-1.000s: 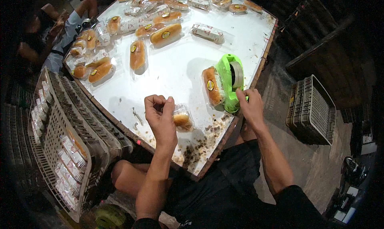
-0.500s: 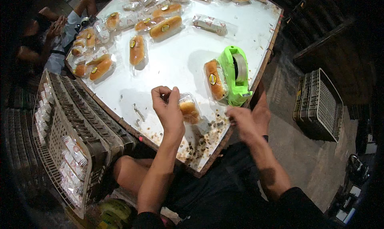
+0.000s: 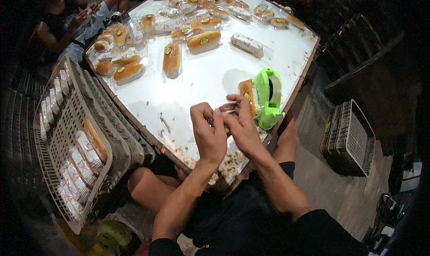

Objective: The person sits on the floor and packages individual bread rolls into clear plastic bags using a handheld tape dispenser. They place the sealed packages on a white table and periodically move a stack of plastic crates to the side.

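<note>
Since half a second earlier my right hand (image 3: 244, 124) had come off the green tape dispenser (image 3: 270, 97) to meet my left hand (image 3: 208, 133). Both pinched a small wrapped bun (image 3: 227, 130), mostly hidden, probably sealing its glossy clear film, just above the crumb-strewn white worktop (image 3: 197, 83).

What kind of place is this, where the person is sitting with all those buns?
Probably a small bakery packing spot. Many wrapped buns lie on a white table, a green tape dispenser stands beside both hands, and plastic crates at the side hold more packed buns.
</note>
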Demonstrator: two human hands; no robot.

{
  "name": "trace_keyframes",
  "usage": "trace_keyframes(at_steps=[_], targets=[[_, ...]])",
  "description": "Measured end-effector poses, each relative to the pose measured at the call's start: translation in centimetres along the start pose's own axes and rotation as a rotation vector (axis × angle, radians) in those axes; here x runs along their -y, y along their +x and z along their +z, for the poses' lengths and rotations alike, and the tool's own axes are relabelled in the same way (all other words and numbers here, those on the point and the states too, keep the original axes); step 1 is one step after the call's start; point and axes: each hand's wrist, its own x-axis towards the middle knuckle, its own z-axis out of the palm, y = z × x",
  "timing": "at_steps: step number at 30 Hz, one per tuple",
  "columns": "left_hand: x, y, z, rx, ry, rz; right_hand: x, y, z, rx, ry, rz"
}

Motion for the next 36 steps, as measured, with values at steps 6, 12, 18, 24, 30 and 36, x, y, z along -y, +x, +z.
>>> trace_keyframes(at_steps=[6, 12, 18, 24, 30, 36], targets=[[-1.9, 0.8, -1.5, 0.279, -0.086, -0.034, 0.2, 0.7, -4.2, 0.413, 0.141, 0.481], [-2.0, 1.4, -0.8, 0.333, -0.293, -0.230, -3.3, 0.4, -4.4, 0.583, 0.373, 0.497], [-2.2, 1.6, 0.5, 0.123, -0.501, -0.453, -3.9, -0.7, -4.2, 0.445, 0.515, 0.552], [0.2, 1.0, 1.9, -0.136, -0.681, -0.441, -2.4, -1.0, -4.2, 0.032, 0.042, 0.181], [4.8, 4.2, 7.3, 0.091, 0.105, -0.446, 3.3, 1.5, -11.0, -0.294, -0.429, -0.199], [8.4, 5.5, 7.2, 0.338, -0.138, -0.702, 1.5, 7.2, -22.2, -0.430, -0.868, -0.317]])
